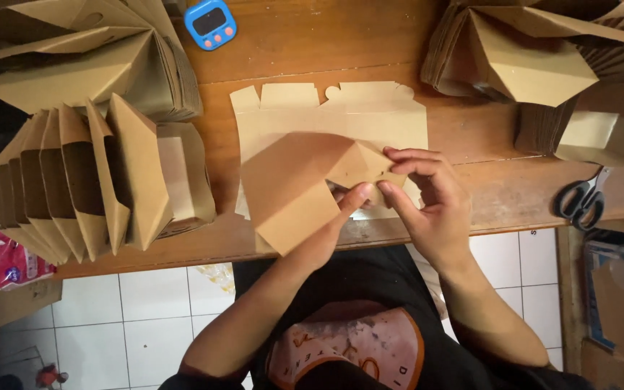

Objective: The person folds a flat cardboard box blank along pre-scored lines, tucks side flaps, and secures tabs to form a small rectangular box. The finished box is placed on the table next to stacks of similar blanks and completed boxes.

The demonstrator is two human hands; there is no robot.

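The right hand (427,195) pinches a folded corner flap of the flat brown cardboard sheet (312,166), fingers curled over the top of the fold and thumb under it; the left hand (341,217) comes up from below the same sheet, its thumb pressed against that flap, its other fingers hidden beneath the card, so I cannot tell how firmly it grips. The sheet lies on the wooden desk (500,195), its near corner hanging past the desk's front edge towards the person's chest. To fold well here, it looks wise to keep both thumbs tight on the crease line and press the flap flat against the panel, so that the corner stays square and the card does not buckle. Left of the sheet stands a fanned row of folded boxes (95,188), and behind that another stack of them (74,58). Beyond the sheet, at the far side of the desk, sits a small blue timer (209,24). Right of the sheet, further back, is a pile of folded boxes (543,58), and nearer the front edge lies a pair of black scissors (581,198). Nothing lies between the hands and the sheet; the stacks on both sides leave only a narrow bare strip of desk for turning it.
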